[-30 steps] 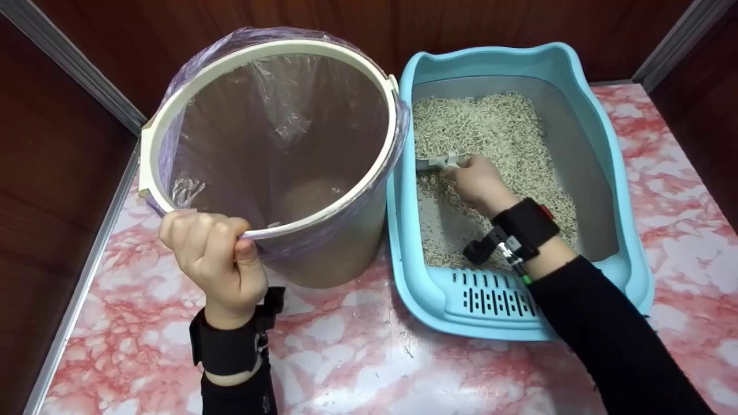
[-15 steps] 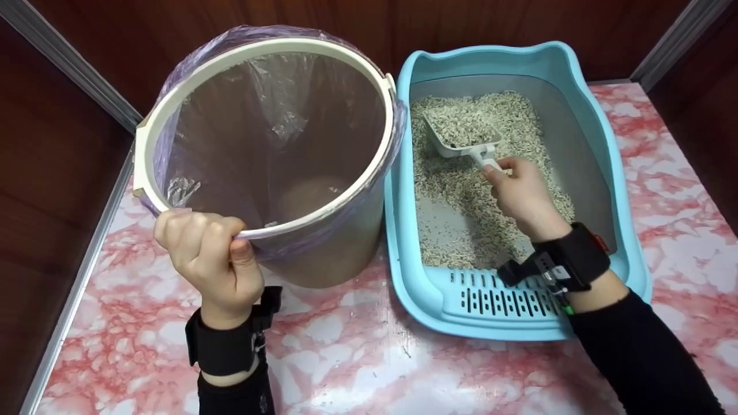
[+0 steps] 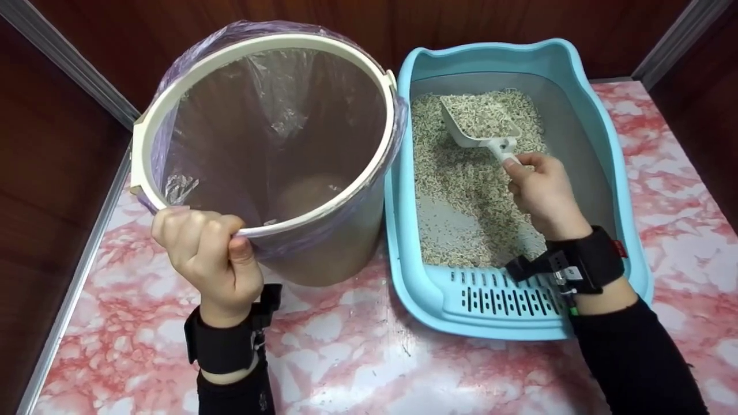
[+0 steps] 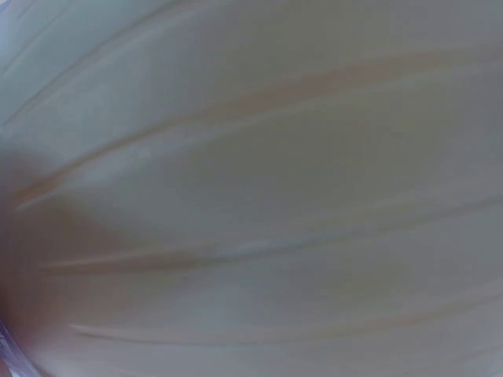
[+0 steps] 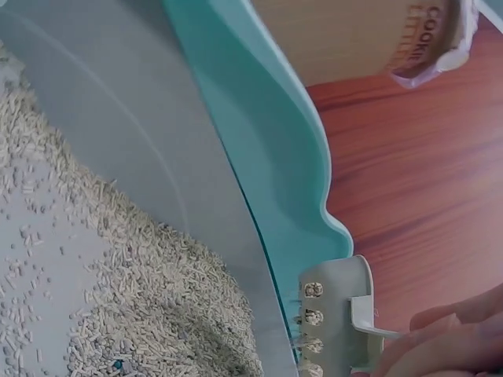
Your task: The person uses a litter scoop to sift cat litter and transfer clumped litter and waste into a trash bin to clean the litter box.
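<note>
My left hand (image 3: 207, 253) grips the near rim of a cream-coloured waste bin (image 3: 331, 253), fingers curled over it and the thumb below. A thin purple bag (image 3: 288, 118) lines the bin. In the left wrist view the bin's ribbed wall (image 4: 299, 165) fills the picture. My right hand (image 3: 542, 187) pinches the handle of a grey-white litter scoop (image 3: 501, 147), heaped with pellet litter, over the blue litter box (image 3: 496, 323). The right wrist view shows the scoop (image 5: 336, 306) with pellets at its slots, and fingers (image 5: 452, 345) on its handle.
Pale pellet litter (image 3: 467, 178) covers much of the box's inside, thin at the front left where the grey bottom shows. A slotted step (image 3: 501, 300) forms the box's front. Wood-look panels (image 3: 369, 17) rise behind both, and the floor (image 3: 334, 357) has a red-and-white marbled pattern.
My right hand has lifted the scoop from the box's left side, now heaped with litter, and moved it right and slightly back. My left hand keeps its grip on the bin, almost unmoved.
</note>
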Tool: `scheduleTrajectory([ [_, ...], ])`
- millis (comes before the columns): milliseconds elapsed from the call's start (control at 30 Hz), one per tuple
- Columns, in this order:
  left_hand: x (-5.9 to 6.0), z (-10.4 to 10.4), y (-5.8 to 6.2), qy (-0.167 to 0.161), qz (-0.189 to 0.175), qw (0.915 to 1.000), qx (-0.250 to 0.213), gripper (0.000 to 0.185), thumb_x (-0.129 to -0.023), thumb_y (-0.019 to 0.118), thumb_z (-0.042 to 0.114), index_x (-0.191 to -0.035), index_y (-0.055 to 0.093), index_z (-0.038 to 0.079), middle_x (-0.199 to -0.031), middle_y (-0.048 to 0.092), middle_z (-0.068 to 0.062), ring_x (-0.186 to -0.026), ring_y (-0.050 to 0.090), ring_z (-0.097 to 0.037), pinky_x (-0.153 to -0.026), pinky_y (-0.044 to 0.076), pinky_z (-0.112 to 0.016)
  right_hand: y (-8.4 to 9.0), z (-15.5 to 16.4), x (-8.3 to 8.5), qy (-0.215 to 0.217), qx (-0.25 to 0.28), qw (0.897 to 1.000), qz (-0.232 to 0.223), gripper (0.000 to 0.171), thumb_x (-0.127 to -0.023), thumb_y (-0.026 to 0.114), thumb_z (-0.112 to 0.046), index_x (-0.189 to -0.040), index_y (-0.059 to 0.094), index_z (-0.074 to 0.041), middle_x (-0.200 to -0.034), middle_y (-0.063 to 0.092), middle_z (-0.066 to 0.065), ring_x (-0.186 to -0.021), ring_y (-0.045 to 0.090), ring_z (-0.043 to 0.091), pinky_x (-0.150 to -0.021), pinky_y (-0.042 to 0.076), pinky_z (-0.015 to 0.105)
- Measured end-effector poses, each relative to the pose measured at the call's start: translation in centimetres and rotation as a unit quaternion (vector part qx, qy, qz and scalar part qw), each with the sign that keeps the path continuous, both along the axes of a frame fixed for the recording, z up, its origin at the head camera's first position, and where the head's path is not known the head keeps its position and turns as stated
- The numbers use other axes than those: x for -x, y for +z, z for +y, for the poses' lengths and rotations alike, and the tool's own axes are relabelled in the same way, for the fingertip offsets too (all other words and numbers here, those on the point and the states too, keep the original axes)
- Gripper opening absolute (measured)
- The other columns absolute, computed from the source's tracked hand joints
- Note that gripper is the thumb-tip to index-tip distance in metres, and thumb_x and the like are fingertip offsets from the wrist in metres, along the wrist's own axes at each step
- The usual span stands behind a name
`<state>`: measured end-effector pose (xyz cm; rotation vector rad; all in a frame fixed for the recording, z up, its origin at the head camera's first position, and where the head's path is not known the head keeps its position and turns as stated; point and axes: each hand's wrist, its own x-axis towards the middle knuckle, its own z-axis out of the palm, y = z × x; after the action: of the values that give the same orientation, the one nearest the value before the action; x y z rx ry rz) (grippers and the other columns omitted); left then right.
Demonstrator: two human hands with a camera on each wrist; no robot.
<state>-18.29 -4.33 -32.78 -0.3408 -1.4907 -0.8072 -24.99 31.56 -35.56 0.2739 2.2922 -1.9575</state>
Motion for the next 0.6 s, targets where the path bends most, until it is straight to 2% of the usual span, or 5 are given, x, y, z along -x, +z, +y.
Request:
scheduleTrajectory([
  [100, 0.24, -0.39, -0.1, 0.001, -0.008, 1.0, -0.003, 0.066, -0.1, 0.047, 0.054, -0.059, 0.042, 0.002, -0.057, 0.032, -0.013, -0.067, 0.028, -0.033, -0.088, 0.03, -0.035, 0.38, -0.18, 0.12, -0.004, 0.006, 1.0, -0.005, 0.009, -0.105, 0.047, -0.017, -0.107, 0.045, -0.008, -0.067, 0.043, -0.009, -0.05, 0.033, 0.0, -0.043, 0.027, 0.015],
  [233, 0.27, -0.47, -0.19, 0.004, -0.011, 0.9999, -0.001, 0.067, -0.1, 0.046, 0.054, -0.059, 0.043, 0.002, -0.057, 0.032, -0.013, -0.067, 0.029, -0.034, -0.088, 0.03, -0.037, 0.35, -0.22, 0.11, -0.017, -0.051, 0.999, 0.003, 0.009, -0.105, 0.047, -0.017, -0.11, 0.046, -0.009, -0.067, 0.046, -0.011, -0.051, 0.036, -0.001, -0.045, 0.03, 0.016],
  [433, 0.26, -0.5, -0.14, 0.003, -0.01, 0.9999, -0.004, 0.067, -0.1, 0.047, 0.054, -0.059, 0.043, 0.002, -0.057, 0.032, -0.013, -0.067, 0.028, -0.034, -0.089, 0.03, -0.035, 0.39, -0.35, 0.09, -0.039, -0.114, 0.992, 0.021, 0.037, -0.104, 0.049, -0.015, -0.133, 0.045, 0.007, -0.065, 0.048, -0.015, -0.051, 0.039, -0.002, -0.047, 0.034, 0.016],
  [600, 0.25, -0.43, -0.14, 0.002, -0.008, 1.0, -0.004, 0.066, -0.1, 0.047, 0.054, -0.059, 0.043, 0.002, -0.057, 0.031, -0.013, -0.066, 0.027, -0.034, -0.087, 0.03, -0.036, 0.49, -0.3, -0.05, -0.058, -0.153, 0.986, 0.038, 0.041, -0.102, 0.053, -0.013, -0.135, 0.048, 0.009, -0.068, 0.051, -0.016, -0.052, 0.042, -0.003, -0.049, 0.038, 0.015],
])
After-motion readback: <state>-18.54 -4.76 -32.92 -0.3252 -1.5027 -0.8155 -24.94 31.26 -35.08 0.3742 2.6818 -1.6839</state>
